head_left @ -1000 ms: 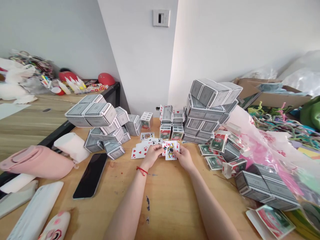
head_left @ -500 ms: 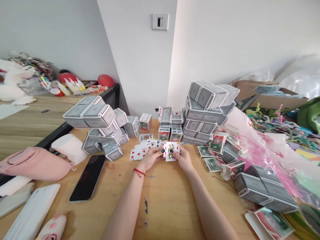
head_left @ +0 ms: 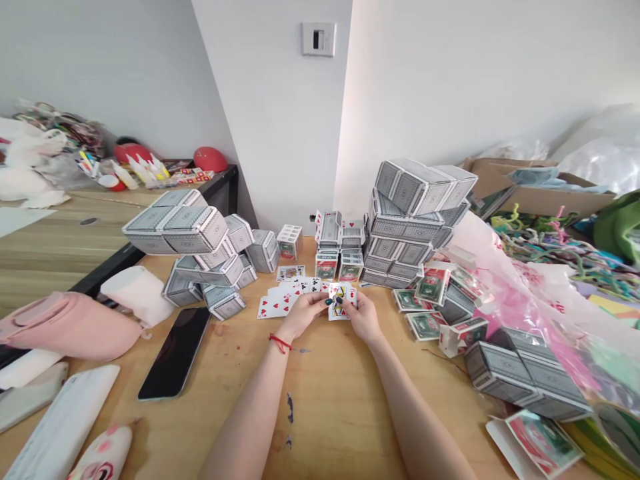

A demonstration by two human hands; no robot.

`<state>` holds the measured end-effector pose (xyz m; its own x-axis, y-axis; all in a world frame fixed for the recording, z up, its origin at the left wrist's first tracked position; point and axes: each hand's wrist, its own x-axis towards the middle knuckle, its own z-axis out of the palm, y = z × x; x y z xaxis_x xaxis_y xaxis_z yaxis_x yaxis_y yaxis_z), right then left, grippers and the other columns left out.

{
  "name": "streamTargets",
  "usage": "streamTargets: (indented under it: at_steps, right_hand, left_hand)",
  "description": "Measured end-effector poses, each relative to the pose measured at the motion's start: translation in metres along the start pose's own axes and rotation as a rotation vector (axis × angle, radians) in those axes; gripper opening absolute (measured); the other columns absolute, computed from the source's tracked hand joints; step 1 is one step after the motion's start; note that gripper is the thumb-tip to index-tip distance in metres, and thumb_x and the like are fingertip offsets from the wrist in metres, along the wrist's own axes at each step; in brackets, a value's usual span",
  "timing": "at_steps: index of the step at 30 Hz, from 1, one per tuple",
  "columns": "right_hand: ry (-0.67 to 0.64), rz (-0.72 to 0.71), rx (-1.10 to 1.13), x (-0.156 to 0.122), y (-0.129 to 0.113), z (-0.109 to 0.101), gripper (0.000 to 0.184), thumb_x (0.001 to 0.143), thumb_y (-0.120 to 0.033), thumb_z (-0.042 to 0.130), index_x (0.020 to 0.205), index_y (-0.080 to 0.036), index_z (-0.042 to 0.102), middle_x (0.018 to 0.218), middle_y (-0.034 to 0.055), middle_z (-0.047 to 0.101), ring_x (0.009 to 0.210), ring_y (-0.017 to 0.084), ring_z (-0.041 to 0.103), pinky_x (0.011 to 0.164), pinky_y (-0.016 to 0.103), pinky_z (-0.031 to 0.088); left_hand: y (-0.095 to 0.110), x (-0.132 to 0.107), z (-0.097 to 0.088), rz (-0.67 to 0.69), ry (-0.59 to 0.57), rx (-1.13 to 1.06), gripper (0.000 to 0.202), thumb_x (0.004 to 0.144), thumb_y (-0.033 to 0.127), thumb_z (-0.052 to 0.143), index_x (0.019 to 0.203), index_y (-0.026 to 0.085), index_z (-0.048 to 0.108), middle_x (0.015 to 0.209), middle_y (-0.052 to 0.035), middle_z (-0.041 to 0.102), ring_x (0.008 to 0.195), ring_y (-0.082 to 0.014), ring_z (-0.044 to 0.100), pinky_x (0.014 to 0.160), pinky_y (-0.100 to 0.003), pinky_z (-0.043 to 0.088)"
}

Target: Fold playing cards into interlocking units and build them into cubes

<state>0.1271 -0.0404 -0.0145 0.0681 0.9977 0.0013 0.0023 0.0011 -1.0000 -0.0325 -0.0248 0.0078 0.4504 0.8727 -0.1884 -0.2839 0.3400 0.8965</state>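
Note:
My left hand and my right hand meet over the middle of the wooden table. Between them a few playing cards are held face up, a picture card with a red mark on top. My left thumb presses the left edge of the cards, and my right thumb lies across their face. Behind my left hand, face-up playing cards lie fanned in a row, several with red hearts. A single picture card lies just beyond the row. Most of my fingers are hidden behind the cards.
Stacked grey-backed card bundles rise at left and right. Small card boxes stand at the back, and opened card boxes lie to the right. A black phone and a pink case are at left.
The top picture card has shifted slightly left over the others, toward my left thumb, so more of the card behind shows at right. The view has tilted slightly.

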Motion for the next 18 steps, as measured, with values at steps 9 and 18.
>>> streamTargets:
  at_steps: [9,18]
  right_hand:
    - [0.001,-0.026,-0.068,-0.0026,-0.0023,0.0005,0.028,0.072,-0.041,0.058,0.086,-0.017,0.058,0.080,0.0048,0.066,0.071,0.019,0.059,0.063,0.029,0.048]
    - [0.016,-0.017,-0.026,-0.0019,-0.0003,-0.0016,0.036,0.068,-0.043,0.061,0.092,-0.016,0.060,0.077,0.0055,0.067,0.072,0.021,0.061,0.062,0.030,0.049]
  left_hand:
    - [-0.0009,0.0038,0.0054,0.087,0.124,0.181,0.022,0.061,0.029,0.070,0.076,0.013,0.067,0.069,-0.0028,0.065,0.069,-0.0150,0.057,0.070,-0.027,0.043]
    - [-0.0035,0.0055,0.0055,0.124,0.209,0.344,0.027,0.062,0.035,0.066,0.079,0.014,0.070,0.072,-0.0045,0.067,0.072,-0.0174,0.057,0.067,-0.027,0.041]
